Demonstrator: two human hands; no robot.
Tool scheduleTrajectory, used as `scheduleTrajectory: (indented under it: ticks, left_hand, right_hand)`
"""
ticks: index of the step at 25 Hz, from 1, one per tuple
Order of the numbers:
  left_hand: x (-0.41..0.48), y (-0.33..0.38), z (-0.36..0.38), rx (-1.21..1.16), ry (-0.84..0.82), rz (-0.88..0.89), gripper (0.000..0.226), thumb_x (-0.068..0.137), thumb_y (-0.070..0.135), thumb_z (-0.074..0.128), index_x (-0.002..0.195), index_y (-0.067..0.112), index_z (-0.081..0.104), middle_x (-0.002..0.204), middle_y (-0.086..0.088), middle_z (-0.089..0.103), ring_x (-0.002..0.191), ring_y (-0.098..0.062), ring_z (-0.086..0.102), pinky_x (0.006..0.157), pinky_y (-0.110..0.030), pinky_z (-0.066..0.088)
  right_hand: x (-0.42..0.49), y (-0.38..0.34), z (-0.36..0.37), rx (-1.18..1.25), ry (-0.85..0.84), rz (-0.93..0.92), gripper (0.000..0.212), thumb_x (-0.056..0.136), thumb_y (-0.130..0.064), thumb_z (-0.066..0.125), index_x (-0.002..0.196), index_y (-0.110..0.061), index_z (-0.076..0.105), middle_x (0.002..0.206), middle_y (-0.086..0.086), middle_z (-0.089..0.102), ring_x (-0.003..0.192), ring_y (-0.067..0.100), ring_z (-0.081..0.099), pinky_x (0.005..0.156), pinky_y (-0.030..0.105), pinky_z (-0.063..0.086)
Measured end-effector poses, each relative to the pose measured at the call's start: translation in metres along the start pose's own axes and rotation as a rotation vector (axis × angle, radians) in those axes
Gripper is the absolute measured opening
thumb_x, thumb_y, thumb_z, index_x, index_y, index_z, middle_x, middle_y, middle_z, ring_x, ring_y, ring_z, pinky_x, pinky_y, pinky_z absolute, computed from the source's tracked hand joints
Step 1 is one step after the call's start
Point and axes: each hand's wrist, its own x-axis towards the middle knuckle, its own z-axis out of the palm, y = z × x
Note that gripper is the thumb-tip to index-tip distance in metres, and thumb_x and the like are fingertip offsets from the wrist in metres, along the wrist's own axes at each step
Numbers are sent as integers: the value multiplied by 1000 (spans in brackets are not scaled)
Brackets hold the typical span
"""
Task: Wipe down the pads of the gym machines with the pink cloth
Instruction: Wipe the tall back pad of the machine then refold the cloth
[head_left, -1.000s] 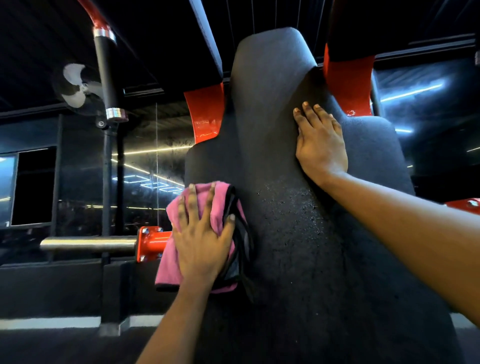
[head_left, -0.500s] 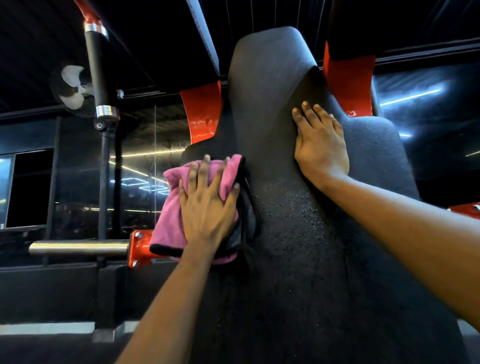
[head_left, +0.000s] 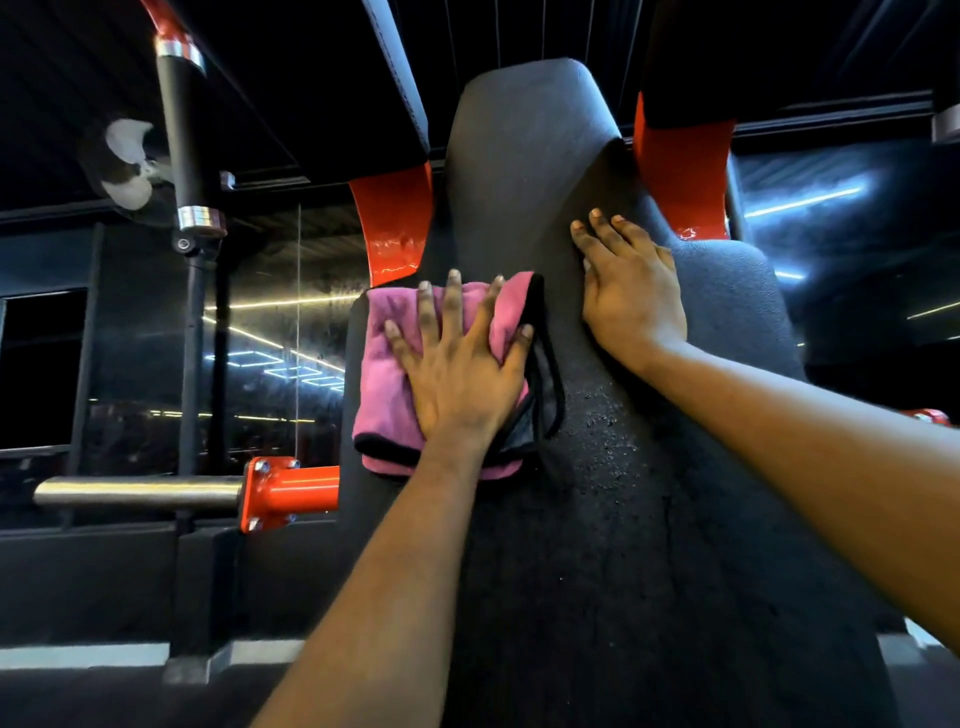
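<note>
**Cloth pressed flat on the pad's left side**

Your left hand (head_left: 460, 379) lies open, fingers spread, pinning the folded pink cloth (head_left: 387, 374) against the black back pad (head_left: 597, 519). Just right of that hand, your right hand (head_left: 631, 291) rests flat and empty on the pad. Droplets speckle the surface between and below them.

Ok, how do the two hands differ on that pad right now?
The left hand presses the pink cloth against the black pad; the right hand lies bare on it. The left sits lower, at the pad's left edge; the right sits higher, toward its right side. Both lie flat, fingers pointing up.
</note>
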Motion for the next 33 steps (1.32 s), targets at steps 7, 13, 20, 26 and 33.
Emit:
scheduleTrajectory:
  ticks: [7, 13, 20, 26, 33]
  left_hand:
    - [-77, -14, -6, -2, -5, -30, 61, 96, 58, 34, 153, 43, 23, 166, 3, 17, 152, -28, 13, 119, -63, 8]
    - [35, -3, -16, -41, 57, -4, 61, 97, 65, 27, 154, 50, 15, 166, 4, 13, 152, -29, 9, 116, -70, 3]
    - [-53, -1, -2, -38, 16, -54, 62, 95, 58, 37, 154, 42, 23, 166, 7, 14, 154, -25, 3, 116, -69, 2]
    - [-44, -5, -30, -105, 98, -30, 54, 99, 55, 34, 152, 45, 30, 161, 6, 29, 149, -25, 25, 117, -61, 21]
    - [-4, 18, -1, -8, 2, -34, 63, 97, 67, 21, 156, 46, 12, 167, 5, 6, 154, -26, -3, 113, -73, -1]
  right_hand:
    - [-3, 0, -6, 29, -61, -1, 48, 105, -26, 39, 152, -23, 44, 161, 1, 38, 150, 22, 29, 120, 39, 22]
    - [-5, 2, 1, 22, -6, -10, 47, 104, -25, 38, 150, -22, 46, 159, 2, 40, 149, 23, 31, 120, 40, 24]
    - [-5, 0, 1, 16, -28, -10, 48, 103, -25, 38, 150, -22, 46, 159, 2, 40, 149, 23, 31, 120, 40, 24]
    - [-6, -2, -2, 6, -34, -5, 48, 103, -24, 40, 151, -21, 46, 159, 3, 40, 149, 24, 31, 121, 41, 24]
    - [-6, 4, 0, 134, 12, -21, 46, 102, -20, 44, 147, -20, 51, 157, 4, 44, 149, 23, 33, 119, 39, 26]
